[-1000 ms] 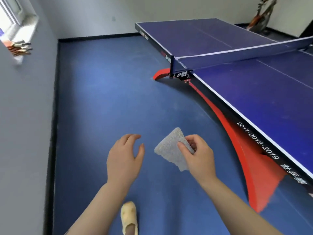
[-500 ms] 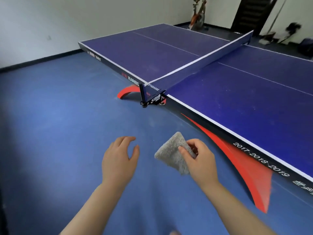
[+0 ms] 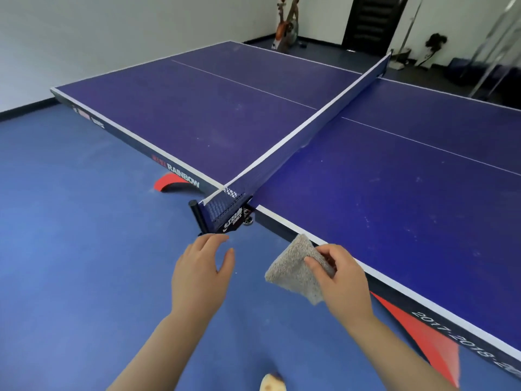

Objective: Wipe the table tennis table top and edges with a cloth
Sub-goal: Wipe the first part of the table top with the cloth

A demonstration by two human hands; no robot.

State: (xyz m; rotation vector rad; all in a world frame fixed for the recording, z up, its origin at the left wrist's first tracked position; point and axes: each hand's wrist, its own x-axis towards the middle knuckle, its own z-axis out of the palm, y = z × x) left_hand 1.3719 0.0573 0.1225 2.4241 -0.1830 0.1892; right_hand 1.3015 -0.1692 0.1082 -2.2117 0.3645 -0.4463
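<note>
A dark blue table tennis table [image 3: 394, 193] with white edge lines fills the right and middle of the view, its net [image 3: 296, 139] running from near me to the far side. My right hand [image 3: 341, 280] pinches a folded grey cloth [image 3: 293, 272] just in front of the table's near edge, below the top. My left hand [image 3: 201, 269] hovers beside it over the floor with relaxed fingers, holding nothing, just under the net post [image 3: 197, 218].
Blue floor [image 3: 84, 249] spreads to the left and front. The table's red curved base [image 3: 423, 334] sits under the near edge. A doorway, poles and some gear stand at the far right; a white wall runs behind.
The view swung right and moved closer to the table, so the net post now lies just ahead of my hands. Both hands keep the same pose, the cloth still held.
</note>
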